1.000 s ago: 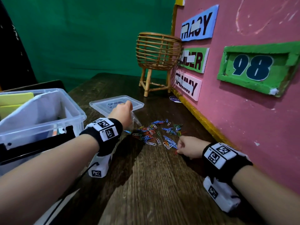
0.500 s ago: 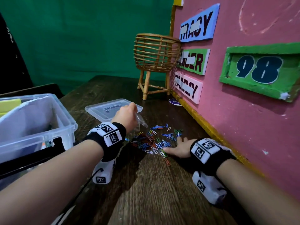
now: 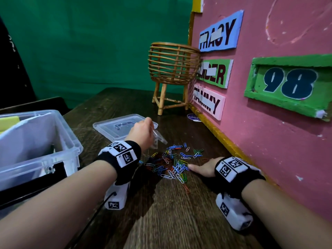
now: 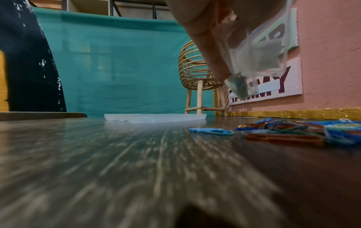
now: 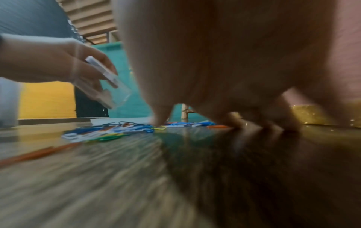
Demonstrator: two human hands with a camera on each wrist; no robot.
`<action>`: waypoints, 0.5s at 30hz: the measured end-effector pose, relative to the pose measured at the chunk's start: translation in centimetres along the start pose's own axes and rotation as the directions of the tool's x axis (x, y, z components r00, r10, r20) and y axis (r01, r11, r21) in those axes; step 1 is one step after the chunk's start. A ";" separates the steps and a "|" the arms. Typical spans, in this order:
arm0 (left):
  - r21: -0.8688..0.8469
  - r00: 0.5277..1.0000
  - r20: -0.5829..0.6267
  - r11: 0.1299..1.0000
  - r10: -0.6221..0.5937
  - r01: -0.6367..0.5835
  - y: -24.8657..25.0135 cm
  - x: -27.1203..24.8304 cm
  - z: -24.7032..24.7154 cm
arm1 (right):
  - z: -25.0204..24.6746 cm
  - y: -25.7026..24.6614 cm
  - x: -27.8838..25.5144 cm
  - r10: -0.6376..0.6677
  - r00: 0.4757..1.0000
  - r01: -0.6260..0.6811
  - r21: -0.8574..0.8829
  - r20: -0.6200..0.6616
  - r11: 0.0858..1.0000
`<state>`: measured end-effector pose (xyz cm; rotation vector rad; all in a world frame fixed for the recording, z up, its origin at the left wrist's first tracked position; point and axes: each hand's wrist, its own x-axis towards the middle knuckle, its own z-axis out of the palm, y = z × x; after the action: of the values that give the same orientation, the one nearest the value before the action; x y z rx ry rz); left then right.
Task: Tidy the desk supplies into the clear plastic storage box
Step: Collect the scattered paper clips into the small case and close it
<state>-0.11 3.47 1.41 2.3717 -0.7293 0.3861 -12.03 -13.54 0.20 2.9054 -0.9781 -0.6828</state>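
Note:
Several coloured paper clips [image 3: 172,162] lie scattered on the dark wooden desk. My right hand [image 3: 202,167] lies flat on the desk at the pile's right edge, its straight fingers [image 5: 161,115] touching the clips [image 5: 109,131]. My left hand [image 3: 142,131] hovers just behind the pile and pinches a small clear plastic case [image 3: 159,138], which is tilted, with one corner pointing down [image 4: 257,61]. The big clear storage box [image 3: 53,141] stands at the left with white and yellow items inside.
The box's clear lid [image 3: 124,125] lies flat behind my left hand. A rattan basket stand [image 3: 172,69] stands at the back against a pink board [image 3: 269,141], which runs along the desk's right side. One stray orange clip [image 3: 186,188] lies nearer me.
My right hand opened from a fist to flat fingers and slid left into the clips, bunching them. My left hand kept holding the small clear case in about the same place.

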 end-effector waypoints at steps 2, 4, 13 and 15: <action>-0.005 1.000 0.001 1.000 -0.002 0.002 -0.1 0.1 0.1 | -0.2 -0.3 0.7 -0.107 0.994 0.106 0.034 0.038 0.994; -0.011 1.000 0.004 1.000 -0.006 0.006 -0.1 0.4 0.2 | -0.3 -1.0 1.1 -0.311 0.949 0.305 0.093 0.057 0.948; -0.006 1.000 -0.017 1.000 -0.009 0.009 -0.4 1.9 1.1 | -1.7 -0.3 5.1 -0.149 0.964 0.201 0.236 -0.221 0.951; -0.011 1.000 -0.010 1.000 -0.005 0.005 -0.5 2.3 1.3 | -2.2 -0.5 6.2 -0.077 0.986 0.116 0.271 -0.150 0.955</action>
<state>2.15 2.05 1.12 2.3593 -0.7194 0.3906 -6.45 -17.01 -0.37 3.2100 -0.9958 -0.3636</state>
